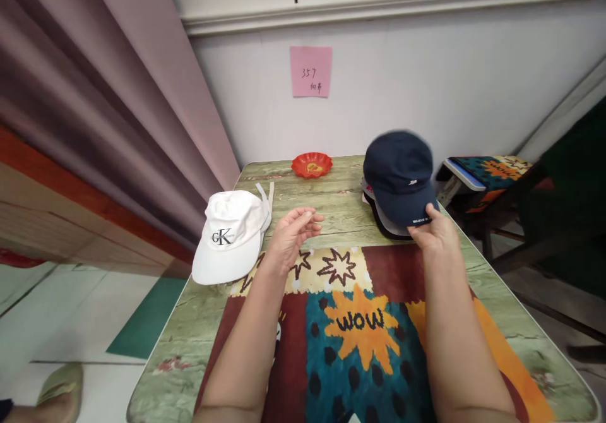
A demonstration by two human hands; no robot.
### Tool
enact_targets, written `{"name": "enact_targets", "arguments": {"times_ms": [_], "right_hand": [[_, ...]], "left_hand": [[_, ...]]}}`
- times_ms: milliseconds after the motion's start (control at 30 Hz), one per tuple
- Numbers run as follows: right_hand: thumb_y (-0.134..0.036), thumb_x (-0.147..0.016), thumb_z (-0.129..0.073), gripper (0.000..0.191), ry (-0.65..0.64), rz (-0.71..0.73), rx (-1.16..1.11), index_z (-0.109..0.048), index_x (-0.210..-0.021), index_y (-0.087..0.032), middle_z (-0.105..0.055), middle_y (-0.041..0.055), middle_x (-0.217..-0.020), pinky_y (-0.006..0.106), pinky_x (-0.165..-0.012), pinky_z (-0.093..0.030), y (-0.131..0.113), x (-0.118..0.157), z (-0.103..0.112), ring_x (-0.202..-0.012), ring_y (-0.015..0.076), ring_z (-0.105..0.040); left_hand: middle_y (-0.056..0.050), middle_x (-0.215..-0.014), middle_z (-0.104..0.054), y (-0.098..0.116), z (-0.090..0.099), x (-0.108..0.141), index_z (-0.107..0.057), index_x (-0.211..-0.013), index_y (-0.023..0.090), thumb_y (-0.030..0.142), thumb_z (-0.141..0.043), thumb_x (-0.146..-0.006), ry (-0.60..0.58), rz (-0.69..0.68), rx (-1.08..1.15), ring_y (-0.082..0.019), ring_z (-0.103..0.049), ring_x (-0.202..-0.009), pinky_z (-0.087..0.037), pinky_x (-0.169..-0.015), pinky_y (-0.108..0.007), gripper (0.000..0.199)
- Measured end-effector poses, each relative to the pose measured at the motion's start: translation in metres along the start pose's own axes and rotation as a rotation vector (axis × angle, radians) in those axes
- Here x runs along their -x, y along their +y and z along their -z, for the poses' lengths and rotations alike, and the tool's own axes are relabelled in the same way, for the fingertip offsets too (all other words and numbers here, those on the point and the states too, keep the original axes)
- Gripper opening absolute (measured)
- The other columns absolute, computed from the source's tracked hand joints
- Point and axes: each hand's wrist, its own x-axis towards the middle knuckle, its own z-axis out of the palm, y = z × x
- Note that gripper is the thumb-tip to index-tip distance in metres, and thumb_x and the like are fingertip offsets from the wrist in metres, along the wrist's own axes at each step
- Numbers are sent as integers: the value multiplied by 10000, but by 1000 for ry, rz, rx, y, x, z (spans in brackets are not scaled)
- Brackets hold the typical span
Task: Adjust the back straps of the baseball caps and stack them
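Note:
My right hand pinches the brim of a navy baseball cap, thumb on top at the brim's near right corner. The navy cap sits on top of other caps, of which a grey brim and a black edge show beneath it. Over the middle of the table, my left hand is empty, its fingers loosely bent and a little apart. Left of that hand lies a white baseball cap with a black CK logo, brim facing me and strap ends sticking up behind.
A red scalloped dish stands at the table's back edge. A colourful WOW cloth covers the near part of the wood-patterned table. A pink note is on the wall. Curtain at left, dark chair at right, a slippered foot lower left.

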Motion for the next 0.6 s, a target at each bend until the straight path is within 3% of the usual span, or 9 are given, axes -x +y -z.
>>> {"name": "enact_targets", "arguments": {"times_ms": [67, 133, 367, 533, 600], "right_hand": [[-116, -989, -483, 240, 124, -48, 33, -681, -1099, -194, -781, 21, -1070, 467, -945, -614, 4, -12, 6, -972, 152, -751], [-112, -1001, -440, 270, 130, -50, 6, -675, -1102, -196, -781, 19, -1059, 485, -960, -604, 8, -17, 8, -939, 147, -754], [-138, -1004, -435, 301, -177, 87, -155, -675, -1184, -166, -777, 66, -1122, 463, -1058, -548, 5, -15, 2, -1020, 159, -742], [-40, -908, -443, 358, 85, 125, -57, -652, -1175, -153, -770, 41, -1028, 497, -986, -584, 6, -30, 12, -876, 156, -752], [-57, -880, -437, 337, 112, 116, -24, -652, -1129, -132, -760, 49, -981, 461, -893, -627, 9, -37, 17, -833, 161, -749]], "left_hand": [[-93, -939, -772, 0, 0, 0, -664, -998, 134, 369, -828, -761, 8, 2, 1, -145, -704, -744, -558, -754, -290, 372], [-91, -929, -771, 1, -1, 0, -665, -995, 133, 374, -834, -750, 9, 7, 1, -145, -703, -739, -556, -749, -288, 382], [-88, -934, -771, 1, -1, 1, -668, -993, 136, 377, -835, -751, -1, 5, -3, -139, -696, -744, -559, -760, -293, 380], [-86, -929, -769, 2, -1, 1, -670, -989, 137, 375, -834, -755, -6, -8, -1, -135, -691, -741, -555, -756, -287, 372], [-87, -925, -770, 3, -1, 2, -671, -988, 138, 370, -834, -753, -3, -7, -5, -137, -690, -741, -555, -762, -292, 368]]}}
